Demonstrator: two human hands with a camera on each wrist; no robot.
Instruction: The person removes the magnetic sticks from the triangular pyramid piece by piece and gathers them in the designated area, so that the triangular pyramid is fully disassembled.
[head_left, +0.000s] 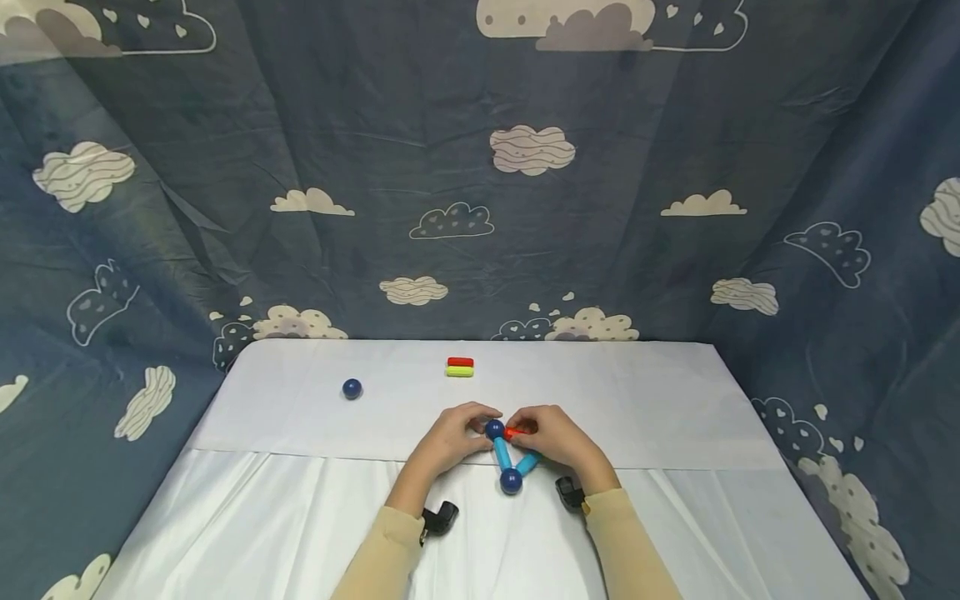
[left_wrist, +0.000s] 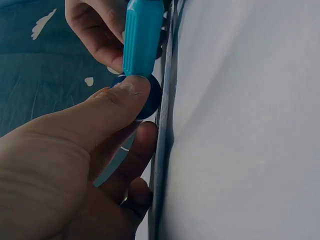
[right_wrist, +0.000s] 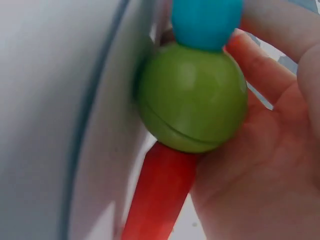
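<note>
Two dark blue balls and light blue sticks form part of a building-toy frame between the hands. My left hand (head_left: 453,437) pinches the upper blue ball (head_left: 494,429); in the left wrist view the thumb presses that ball (left_wrist: 152,100) beside a light blue stick (left_wrist: 142,40). A red stick (head_left: 514,433) meets the ball's right side, gripped by the fingertips of my right hand (head_left: 551,433). The lower blue ball (head_left: 511,481) joins two light blue sticks. A green ball (right_wrist: 192,100), hidden in the head view, sits by the right palm between blue and red sticks.
A loose blue ball (head_left: 352,388) lies at the back left of the white-covered table (head_left: 637,392). A red stick (head_left: 461,362) and a yellow-green stick (head_left: 460,372) lie side by side near the back edge. A cloud-patterned curtain (head_left: 360,150) hangs behind.
</note>
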